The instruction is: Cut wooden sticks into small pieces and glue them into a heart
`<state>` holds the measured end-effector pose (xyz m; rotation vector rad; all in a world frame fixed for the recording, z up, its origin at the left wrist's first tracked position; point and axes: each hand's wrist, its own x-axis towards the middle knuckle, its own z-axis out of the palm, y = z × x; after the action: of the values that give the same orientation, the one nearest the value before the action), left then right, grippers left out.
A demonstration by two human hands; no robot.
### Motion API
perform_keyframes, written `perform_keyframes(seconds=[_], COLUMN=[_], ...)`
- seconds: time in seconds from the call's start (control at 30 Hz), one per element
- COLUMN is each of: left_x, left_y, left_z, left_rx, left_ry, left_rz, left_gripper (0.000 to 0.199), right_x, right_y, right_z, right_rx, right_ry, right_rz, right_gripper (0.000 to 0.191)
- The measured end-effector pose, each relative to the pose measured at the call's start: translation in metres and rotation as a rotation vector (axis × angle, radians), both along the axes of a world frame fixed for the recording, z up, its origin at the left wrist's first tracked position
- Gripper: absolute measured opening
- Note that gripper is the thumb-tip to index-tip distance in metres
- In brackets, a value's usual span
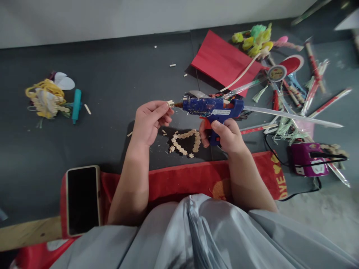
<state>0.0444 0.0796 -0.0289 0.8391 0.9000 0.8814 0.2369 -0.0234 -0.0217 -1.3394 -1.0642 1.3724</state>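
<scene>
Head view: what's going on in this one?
The person's right hand grips a blue glue gun, its nozzle right by a small pale piece pinched in the left hand. On the dark table, between the forearms, lies an open-centred outline of small pale pieces. Red paper lies farther off, to the right.

Craft wkspace is indicated by glue gun [202, 106], plus red paper [220, 59] & tassels [286, 129] strewn on dk tbl [112, 78]; home vs. wkshop can't be told.
</scene>
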Motion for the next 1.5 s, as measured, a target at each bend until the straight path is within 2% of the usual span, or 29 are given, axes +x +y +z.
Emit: perform_keyframes(seconds=[0.17, 0.37, 0.63, 1.03, 1.17, 1.5], left_x=[-0.0003, -0.0011, -0.0010, -0.0020, -0.0016, -0.0013], left_y=[-0.0002, 0.0005, 0.0002, 0.0000, 0.0001, 0.0002], left_z=[-0.0010, -0.0031, -0.0043, -0.0047, -0.0050, -0.0056], left_rx=[-0.004, 0.016, 0.016, 0.041, 0.060, 0.040], left_ry=[0.013, -0.048, -0.070, -0.050, -0.025, -0.010], left_rz=[-0.002, -0.018, -0.036, -0.036, -0.036, -0.036], left_gripper=[0.017, 0.014, 0.019, 0.021, 0.024, 0.016], right_x=[0.0028, 0.0045, 0.0054, 0.0085, 0.0078, 0.0067], right_y=[-0.0011, -0.0008, 0.0007, -0.0005, -0.0013, 0.0000], right_z=[-0.0025, -0.0025, -0.0085, -0.0056, -0.0049, -0.0059], right_rx=[0.021, -0.004, 0.084, 0.075, 0.082, 0.088], right_ry=[0.030, 0.020, 0.091, 0.111, 0.120, 0.129], right_rz=[0.008, 0.017, 0.029, -0.035, -0.004, 0.018], right_gripper=[0.042, 0.046, 0.046, 0.043, 0.042, 0.040])
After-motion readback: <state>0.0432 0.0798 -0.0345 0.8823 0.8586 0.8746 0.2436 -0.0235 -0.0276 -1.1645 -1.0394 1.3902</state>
